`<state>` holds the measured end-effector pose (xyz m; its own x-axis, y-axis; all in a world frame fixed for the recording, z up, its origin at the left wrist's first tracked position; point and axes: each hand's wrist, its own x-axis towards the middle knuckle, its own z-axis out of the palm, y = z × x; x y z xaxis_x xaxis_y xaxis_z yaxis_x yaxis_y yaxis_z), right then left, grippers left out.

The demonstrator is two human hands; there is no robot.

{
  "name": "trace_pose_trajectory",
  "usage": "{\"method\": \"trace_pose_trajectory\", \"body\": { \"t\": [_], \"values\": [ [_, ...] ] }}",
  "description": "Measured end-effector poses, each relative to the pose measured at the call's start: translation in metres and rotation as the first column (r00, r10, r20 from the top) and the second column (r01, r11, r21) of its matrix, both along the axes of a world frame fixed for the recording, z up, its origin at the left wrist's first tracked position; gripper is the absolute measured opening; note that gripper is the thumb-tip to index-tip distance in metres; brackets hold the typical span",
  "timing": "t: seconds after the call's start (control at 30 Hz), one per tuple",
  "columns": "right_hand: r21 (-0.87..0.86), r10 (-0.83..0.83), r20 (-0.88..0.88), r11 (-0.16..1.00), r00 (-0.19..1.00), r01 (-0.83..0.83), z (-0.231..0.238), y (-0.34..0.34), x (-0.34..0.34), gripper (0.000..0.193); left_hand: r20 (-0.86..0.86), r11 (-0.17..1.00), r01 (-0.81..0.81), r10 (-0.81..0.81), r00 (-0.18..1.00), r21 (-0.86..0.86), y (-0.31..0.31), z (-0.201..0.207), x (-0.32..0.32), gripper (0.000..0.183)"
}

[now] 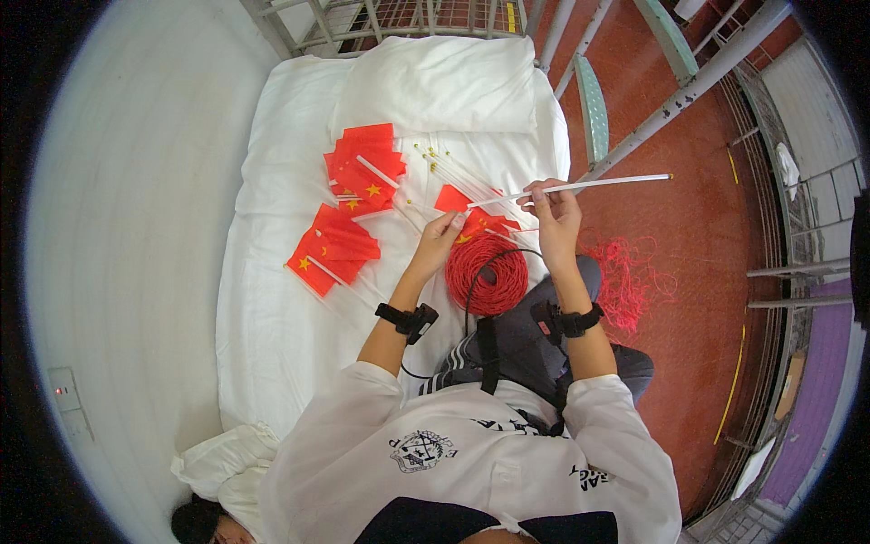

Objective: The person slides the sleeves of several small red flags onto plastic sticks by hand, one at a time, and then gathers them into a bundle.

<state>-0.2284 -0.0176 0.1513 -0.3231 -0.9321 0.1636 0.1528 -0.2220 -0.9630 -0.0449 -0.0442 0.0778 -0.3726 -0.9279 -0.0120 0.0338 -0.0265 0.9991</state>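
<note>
A long white flag stick with a yellow tip slants up to the right between my hands. My right hand pinches it near its middle. Close to its lower left end, my left hand has thumb and finger pressed together on the stick. A red flag with yellow marks lies behind that end; whether it is fixed to this stick I cannot tell. Just below sits a coil of red cord by my leg. Left of my hands are two piles of small red flags, an upper pile and a lower pile.
Several white sticks with yellow tips lie on the white bed. Tangled red strings are at my right knee. A metal ladder stands at the upper right. A person's head shows at the lower left.
</note>
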Motion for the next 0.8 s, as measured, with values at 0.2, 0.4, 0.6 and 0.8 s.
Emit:
{"method": "trace_pose_trajectory", "body": {
  "t": [0.2, 0.4, 0.6, 0.8],
  "values": [
    [-0.009, 0.006, -0.031, 1.0, 1.0, -0.006, 0.0, 0.0, 0.001, 0.006, -0.022, 0.999, 0.013, -0.014, 1.0, -0.032, 0.001, 0.004, 0.0, 0.031],
    [0.059, 0.143, -0.175, 0.989, 0.974, -0.135, 0.009, -0.003, -0.002, 0.008, 0.103, 0.989, 0.147, -0.15, 0.983, 0.032, 0.002, -0.006, 0.005, 0.032],
    [0.22, 0.333, -0.316, 0.937, 0.889, -0.272, -0.011, -0.007, -0.004, 0.022, 0.052, 0.983, 0.179, -0.177, 0.983, -0.032, 0.004, -0.008, -0.006, 0.033],
    [-0.293, -0.277, -0.159, 0.93, 0.948, 0.222, 0.021, -0.006, -0.014, 0.07, 0.214, 0.972, 0.217, -0.194, 0.957, -0.089, -0.001, -0.004, -0.008, 0.029]
  ]
}}
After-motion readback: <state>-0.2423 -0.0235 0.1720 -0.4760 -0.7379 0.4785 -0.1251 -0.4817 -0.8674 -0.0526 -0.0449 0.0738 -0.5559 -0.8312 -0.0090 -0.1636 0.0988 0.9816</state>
